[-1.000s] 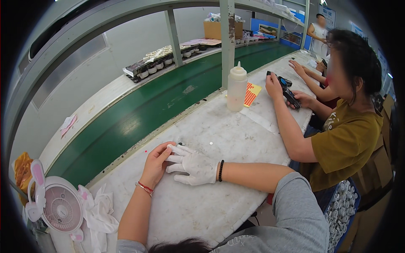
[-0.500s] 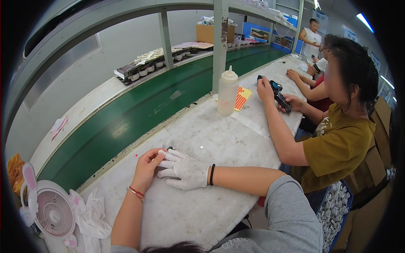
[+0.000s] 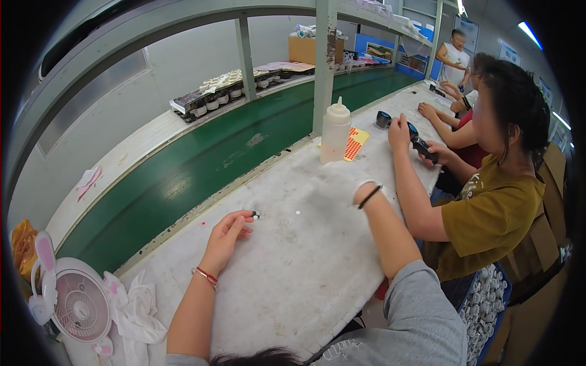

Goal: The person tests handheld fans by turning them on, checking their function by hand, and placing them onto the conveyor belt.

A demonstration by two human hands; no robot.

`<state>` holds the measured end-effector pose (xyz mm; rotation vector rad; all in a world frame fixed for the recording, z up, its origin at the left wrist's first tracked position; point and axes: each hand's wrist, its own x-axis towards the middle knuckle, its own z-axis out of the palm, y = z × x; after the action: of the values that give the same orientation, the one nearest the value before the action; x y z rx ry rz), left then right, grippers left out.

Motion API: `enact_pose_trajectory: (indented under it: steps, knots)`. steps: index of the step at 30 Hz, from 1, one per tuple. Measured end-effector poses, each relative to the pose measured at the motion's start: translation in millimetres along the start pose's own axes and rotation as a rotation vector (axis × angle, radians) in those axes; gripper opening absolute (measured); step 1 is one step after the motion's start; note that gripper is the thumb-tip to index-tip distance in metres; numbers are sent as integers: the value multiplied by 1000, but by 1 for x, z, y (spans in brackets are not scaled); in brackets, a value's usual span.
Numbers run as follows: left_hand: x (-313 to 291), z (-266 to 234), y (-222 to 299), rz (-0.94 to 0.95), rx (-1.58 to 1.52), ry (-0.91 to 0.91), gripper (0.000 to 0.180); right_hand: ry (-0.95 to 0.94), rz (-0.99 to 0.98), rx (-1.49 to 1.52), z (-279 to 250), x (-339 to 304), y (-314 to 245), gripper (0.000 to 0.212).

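My bare left hand is over the worktable, thumb and fingers drawn together. At its fingertips is a small black part, apparently pinched; its exact kind is too small to make out. My right hand, in a white glove with a black bead bracelet at the wrist, is smeared by motion. It is nearest to the base of a translucent squeeze bottle with a pointed nozzle. Behind the bottle lies a yellow sheet of red stickers. A small white disc and a red dot lie on the tabletop.
A green conveyor belt runs beyond the white table. At left stand a pink-and-white fan and a white cloth. To the right, a co-worker handles a black device. A blue crate holds several white parts.
My right hand has left my left hand's fingers and swung right and away, toward the bottle. My left hand stays by the black part. The co-worker's device has separated from a round black piece.
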<state>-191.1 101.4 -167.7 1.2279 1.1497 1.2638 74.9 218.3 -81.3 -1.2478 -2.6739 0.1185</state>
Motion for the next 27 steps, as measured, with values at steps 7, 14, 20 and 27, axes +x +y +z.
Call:
enact_pose_trajectory:
  steps: [7, 14, 20, 27]
  knots:
    - [2, -1, -3, -26, 45, -17, 32, -164, 42, 71, 20, 14, 48, 40]
    - [0, -1, -3, -27, 57, -40, 30, -125, 123, -53, 32, 16, -7, 37]
    - [5, 7, 0, -1, 99, -60, 28, 177, -467, 169, 92, 12, -53, 34]
    - [2, 7, -5, -16, 191, -54, 25, -42, -363, 465, 97, 21, -44, 39]
